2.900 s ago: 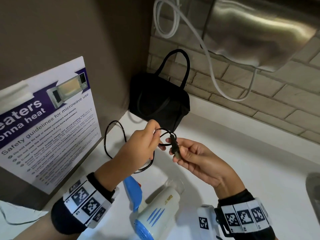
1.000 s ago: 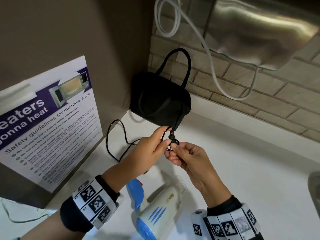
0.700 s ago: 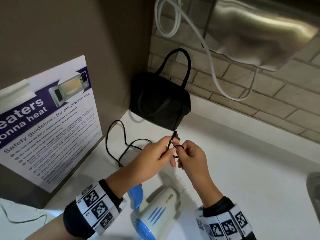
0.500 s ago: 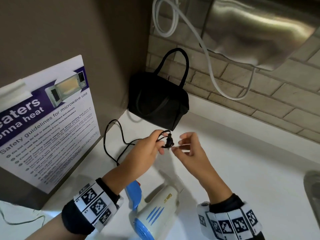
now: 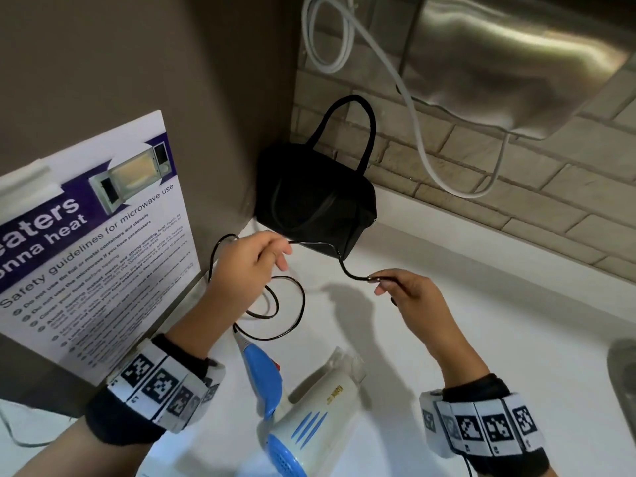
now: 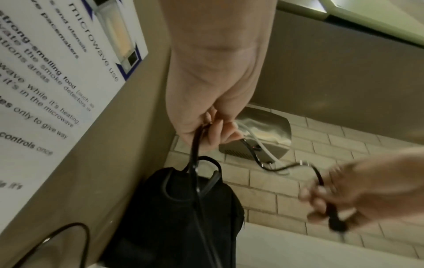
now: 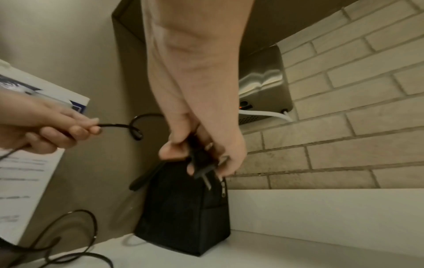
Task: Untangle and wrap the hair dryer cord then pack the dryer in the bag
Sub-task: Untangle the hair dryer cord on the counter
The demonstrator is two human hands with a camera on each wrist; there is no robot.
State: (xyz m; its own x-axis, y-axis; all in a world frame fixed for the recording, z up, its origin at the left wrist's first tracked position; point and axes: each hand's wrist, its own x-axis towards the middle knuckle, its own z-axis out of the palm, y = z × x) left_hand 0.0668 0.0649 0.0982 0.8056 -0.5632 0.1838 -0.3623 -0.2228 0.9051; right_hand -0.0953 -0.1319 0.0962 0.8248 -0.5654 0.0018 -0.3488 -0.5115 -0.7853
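A white and blue hair dryer [image 5: 309, 407] lies on the white counter [image 5: 481, 339] near me. Its black cord [image 5: 289, 304] loops on the counter, rises through my left hand [image 5: 254, 266] and runs across to my right hand [image 5: 406, 290]. My left hand pinches the cord [image 6: 195, 145] above the counter. My right hand grips the plug [image 7: 201, 163], its prongs pointing down. The stretch of cord between the hands sags in a wavy curve in front of the black bag [image 5: 316, 201], which stands in the back corner with its handles up.
A microwave safety poster [image 5: 93, 235] leans on the left wall. A steel wall unit [image 5: 499, 63] with a white hose [image 5: 413, 115] hangs above the brick backsplash. A sink edge [image 5: 623, 380] shows at the right.
The hands were together working at a small loop by the plug. They have now pulled apart, right hand rightward with the plug, and the cord between them has drawn out of its knot.
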